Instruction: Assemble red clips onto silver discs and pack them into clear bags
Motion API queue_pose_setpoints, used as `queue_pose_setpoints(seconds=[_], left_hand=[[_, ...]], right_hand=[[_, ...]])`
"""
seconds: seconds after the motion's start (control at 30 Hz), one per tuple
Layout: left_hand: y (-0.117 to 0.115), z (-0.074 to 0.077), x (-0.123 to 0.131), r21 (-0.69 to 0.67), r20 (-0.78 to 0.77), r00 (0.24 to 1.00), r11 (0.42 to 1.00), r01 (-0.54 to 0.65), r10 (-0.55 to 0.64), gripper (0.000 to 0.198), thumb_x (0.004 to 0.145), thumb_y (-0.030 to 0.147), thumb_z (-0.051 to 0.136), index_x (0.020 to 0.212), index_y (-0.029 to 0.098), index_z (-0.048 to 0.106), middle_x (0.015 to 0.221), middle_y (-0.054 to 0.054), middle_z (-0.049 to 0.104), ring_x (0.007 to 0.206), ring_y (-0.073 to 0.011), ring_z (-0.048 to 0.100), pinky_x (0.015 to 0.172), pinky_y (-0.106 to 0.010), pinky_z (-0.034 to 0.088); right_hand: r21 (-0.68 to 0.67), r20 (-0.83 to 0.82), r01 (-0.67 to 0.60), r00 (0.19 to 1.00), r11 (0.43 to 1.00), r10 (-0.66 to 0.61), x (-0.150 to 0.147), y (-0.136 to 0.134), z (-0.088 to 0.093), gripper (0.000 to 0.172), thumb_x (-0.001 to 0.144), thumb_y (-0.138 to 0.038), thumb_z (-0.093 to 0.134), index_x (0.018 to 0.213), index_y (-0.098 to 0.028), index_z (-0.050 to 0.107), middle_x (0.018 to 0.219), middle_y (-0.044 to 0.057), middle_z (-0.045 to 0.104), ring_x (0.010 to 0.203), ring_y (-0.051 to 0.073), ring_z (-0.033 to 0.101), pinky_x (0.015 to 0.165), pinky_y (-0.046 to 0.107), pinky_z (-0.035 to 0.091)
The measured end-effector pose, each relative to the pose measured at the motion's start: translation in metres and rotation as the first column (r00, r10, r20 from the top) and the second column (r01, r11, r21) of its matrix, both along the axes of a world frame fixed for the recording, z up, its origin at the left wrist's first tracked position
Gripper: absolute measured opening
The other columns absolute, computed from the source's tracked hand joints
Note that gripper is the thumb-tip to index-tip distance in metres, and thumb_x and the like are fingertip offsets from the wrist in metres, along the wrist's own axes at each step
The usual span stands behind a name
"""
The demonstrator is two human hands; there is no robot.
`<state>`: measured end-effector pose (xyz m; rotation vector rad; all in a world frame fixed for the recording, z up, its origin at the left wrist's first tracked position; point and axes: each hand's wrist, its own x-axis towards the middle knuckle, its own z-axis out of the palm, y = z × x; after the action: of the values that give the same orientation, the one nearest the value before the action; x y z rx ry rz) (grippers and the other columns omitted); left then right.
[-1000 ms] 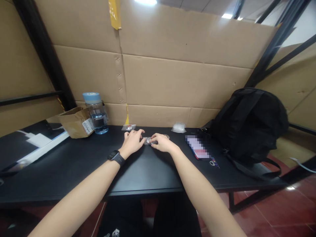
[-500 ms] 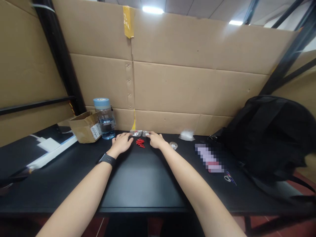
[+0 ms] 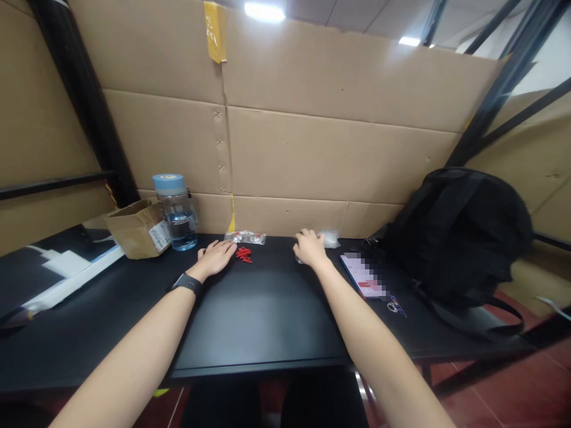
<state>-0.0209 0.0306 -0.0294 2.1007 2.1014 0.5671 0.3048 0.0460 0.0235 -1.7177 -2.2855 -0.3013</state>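
Shifted rightward from the clear packets [image 3: 245, 238] at the rear edge of the worktop [image 3: 254, 321], the right hand [image 3: 310, 246] curls its fingers over a clear round item [image 3: 299, 260], any pinch hidden; the left hand [image 3: 217, 257], fingers extended close together, lies beside a pile of red pieces [image 3: 244, 255] near that edge

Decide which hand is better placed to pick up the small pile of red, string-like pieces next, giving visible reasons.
Probably the left hand: its fingers are just beside the small pile of red, string-like pieces. The right hand is farther away, near the crumpled, translucent plastic bag.
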Motion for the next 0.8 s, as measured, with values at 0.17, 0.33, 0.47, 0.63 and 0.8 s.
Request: queue_pose_setpoints(seconds=[0.17,0.33,0.47,0.63,0.8], left_hand=[[-0.001,0.002,0.006,0.039,0.043,0.999,0.999,0.002,-0.004,0.061,0.102,0.061,0.020,0.143,0.037,0.058,0.160,-0.002,0.045,0.149,-0.0352,0.034,0.117,-0.063,0.024],[-0.006,0.010,0.012,0.046,0.162,0.986,0.998,-0.037,0.029,0.063,0.101,0.064,0.022,0.145,0.033,0.055,0.155,-0.007,0.052,0.143,-0.0374,0.044,0.113,-0.063,0.032],[-0.014,0.020,0.019,0.098,0.237,0.972,0.995,-0.023,-0.001,0.060,0.103,0.061,0.021,0.143,0.033,0.056,0.151,-0.007,0.056,0.140,-0.0352,0.047,0.113,-0.058,0.034],[-0.022,0.024,0.029,0.133,0.118,0.992,0.991,0.029,-0.045,0.051,0.102,0.057,0.033,0.128,0.030,0.067,0.143,-0.008,0.062,0.134,-0.0346,0.052,0.106,-0.052,0.040],[-0.026,0.023,0.036,0.200,0.009,0.994,0.974,0.107,-0.111,0.034,0.100,0.046,0.045,0.111,0.031,0.073,0.138,-0.005,0.064,0.132,-0.0318,0.049,0.104,-0.049,0.039]], right_hand=[[-0.132,-0.001,0.169,0.985,0.977,-0.170,0.065,0.000,-0.013,0.036,0.095,-0.025,0.044,0.115,-0.020,0.074,0.146,0.015,0.055,0.133,0.034,0.045,0.104,0.057,0.033],[-0.197,-0.135,0.202,0.964,0.959,-0.231,0.081,0.012,-0.025,0.042,0.097,-0.036,0.046,0.132,-0.024,0.065,0.139,0.014,0.062,0.130,0.032,0.051,0.107,0.059,0.032],[-0.178,-0.153,0.186,0.965,0.966,-0.214,0.081,0.020,-0.031,0.039,0.097,-0.039,0.048,0.129,-0.026,0.067,0.144,0.011,0.059,0.132,0.033,0.049,0.106,0.060,0.033],[-0.208,-0.101,0.130,0.983,0.970,-0.154,0.081,0.021,-0.037,0.041,0.096,-0.035,0.047,0.131,-0.025,0.066,0.150,0.013,0.054,0.136,0.037,0.044,0.105,0.067,0.032],[-0.206,-0.102,0.134,0.982,0.969,-0.158,0.078,0.021,-0.035,0.049,0.096,-0.036,0.048,0.143,-0.024,0.055,0.152,0.016,0.050,0.137,0.038,0.042,0.104,0.067,0.033]])
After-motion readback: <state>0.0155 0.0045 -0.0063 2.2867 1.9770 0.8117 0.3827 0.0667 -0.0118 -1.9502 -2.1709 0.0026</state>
